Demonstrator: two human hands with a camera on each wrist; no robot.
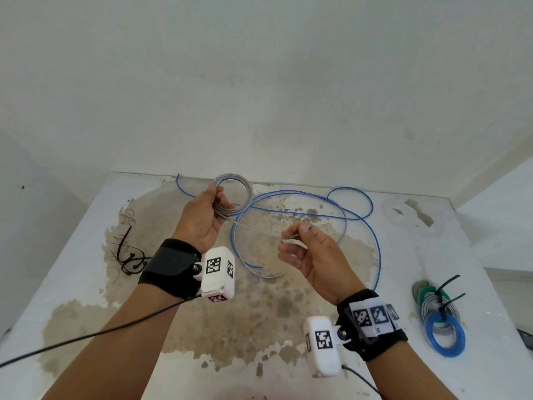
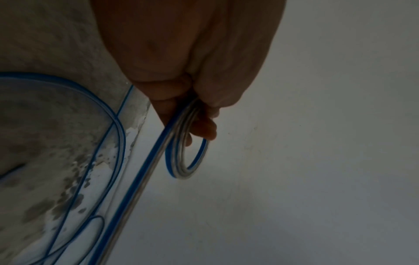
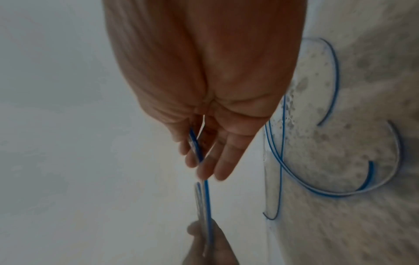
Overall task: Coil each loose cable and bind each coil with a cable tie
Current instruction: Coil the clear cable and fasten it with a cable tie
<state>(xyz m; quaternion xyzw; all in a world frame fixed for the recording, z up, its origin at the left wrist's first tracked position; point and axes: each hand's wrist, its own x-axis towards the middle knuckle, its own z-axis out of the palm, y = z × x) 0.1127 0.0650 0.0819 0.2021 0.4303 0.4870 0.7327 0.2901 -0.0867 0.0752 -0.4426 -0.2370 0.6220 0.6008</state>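
No legible text, brand name or number appears in any view. The only markings are black-and-white square fiducial patterns, which carry no readable characters. Two sit on the white camera housing (image 1: 217, 272) at the left wrist, with a third, partly visible, on its lower end. One sits on the white camera housing (image 1: 323, 346) at the right wrist. Three more stand side by side on the white label strip (image 1: 376, 316) of the right wristband, just right of that housing; tiny marks beneath them are too small to read.
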